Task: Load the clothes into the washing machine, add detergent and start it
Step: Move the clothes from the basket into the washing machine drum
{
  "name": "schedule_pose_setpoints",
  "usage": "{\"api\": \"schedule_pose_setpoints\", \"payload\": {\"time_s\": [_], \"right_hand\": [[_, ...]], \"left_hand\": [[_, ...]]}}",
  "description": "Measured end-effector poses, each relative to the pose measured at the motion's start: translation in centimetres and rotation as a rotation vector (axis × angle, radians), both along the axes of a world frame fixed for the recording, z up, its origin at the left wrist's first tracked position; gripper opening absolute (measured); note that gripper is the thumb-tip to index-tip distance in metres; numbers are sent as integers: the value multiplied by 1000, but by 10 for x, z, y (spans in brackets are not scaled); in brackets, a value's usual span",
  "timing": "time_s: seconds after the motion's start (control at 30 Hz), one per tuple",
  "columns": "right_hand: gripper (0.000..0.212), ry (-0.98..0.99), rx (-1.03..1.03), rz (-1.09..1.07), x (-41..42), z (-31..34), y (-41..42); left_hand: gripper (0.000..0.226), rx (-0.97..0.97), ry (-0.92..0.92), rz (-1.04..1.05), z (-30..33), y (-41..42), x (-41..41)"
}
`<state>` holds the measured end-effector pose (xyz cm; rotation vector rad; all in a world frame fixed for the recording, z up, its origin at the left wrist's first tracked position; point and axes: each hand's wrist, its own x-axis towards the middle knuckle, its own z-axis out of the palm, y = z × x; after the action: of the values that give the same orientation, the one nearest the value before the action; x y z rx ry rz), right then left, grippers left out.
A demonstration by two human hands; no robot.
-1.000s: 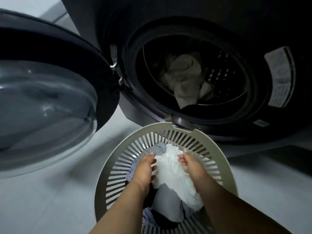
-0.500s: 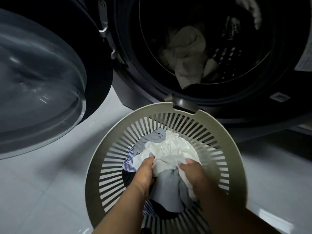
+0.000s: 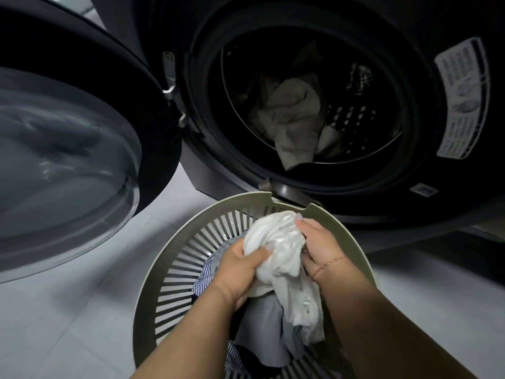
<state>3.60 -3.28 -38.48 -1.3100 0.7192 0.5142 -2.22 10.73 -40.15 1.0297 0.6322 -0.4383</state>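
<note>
Nothing can be read. A white printed label (image 3: 461,98) sits on the washing machine (image 3: 410,26) front, right of the drum opening; its rows of print are too blurred to make out. A smaller sticker (image 3: 424,190) lower down is just as illegible.

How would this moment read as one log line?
stage: loading | left hand, right hand: gripping white garment over laundry basket | washer door: open

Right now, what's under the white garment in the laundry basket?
Under the white garment, gripped by both hands, lie a grey garment, blue striped fabric and something dark. The basket bottom is covered.
</note>
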Motion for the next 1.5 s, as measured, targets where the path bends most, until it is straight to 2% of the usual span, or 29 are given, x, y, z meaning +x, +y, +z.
{"api": "schedule_pose_setpoints", "payload": {"time_s": [0.07,0.13,0.2,0.27,0.3,0.43,0.6,0.7,0.8,0.87,0.93,1.0,1.1,1.2,1.3,1.37,1.43,1.5], "right_hand": [[39,123,-75,97,-13,-10,-5],[58,235,141,100,-28,-13,-4],[76,262,412,75,-37,-15,-1],[91,263,545,90,-40,-10,3],[95,258,607,84,-38,-7,5],[100,162,734,56,-21,16,5],[102,14,771,-34,24,47,5],[101,-10,804,-65,45,58,6],[95,-45,815,-154,62,61,9],[93,-73,817,-208,75,67,10],[92,-86,830,-235,90,77,9],[86,-96,761,-278,105,80,7],[80,-136,388,-282,115,71,4],[65,-201,119,-106,102,68,1],[51,-132,-25,142,93,63,3],[34,-94,-19,260,92,64,8],[47,-78,36,253,96,60,8],[55,-43,184,159,101,58,9]], "left_hand": [[24,-68,-12,78,15,-2,10],[30,-25,-58,123,28,-4,22],[48,147,-160,110,34,-5,34],[65,319,-259,48,41,-5,41],[64,364,-293,28,43,-5,43],[37,389,-311,52,57,-3,57],[28,504,-296,19,70,3,79],[20,225,-157,-41,78,1,87],[40,-99,-50,-83,87,-2,97],[47,-128,-90,-70,96,-7,108],[49,-53,-150,-60,104,-13,124],[46,-42,-151,-6,107,-18,141],[48,-65,-90,86,105,-22,156],[50,48,-33,105,95,-22,149],[50,190,-16,88,78,-18,137],[53,231,-6,71,75,-16,128],[59,255,-3,24,73,-12,119],[67,272,-36,-53,73,-9,112]]}}
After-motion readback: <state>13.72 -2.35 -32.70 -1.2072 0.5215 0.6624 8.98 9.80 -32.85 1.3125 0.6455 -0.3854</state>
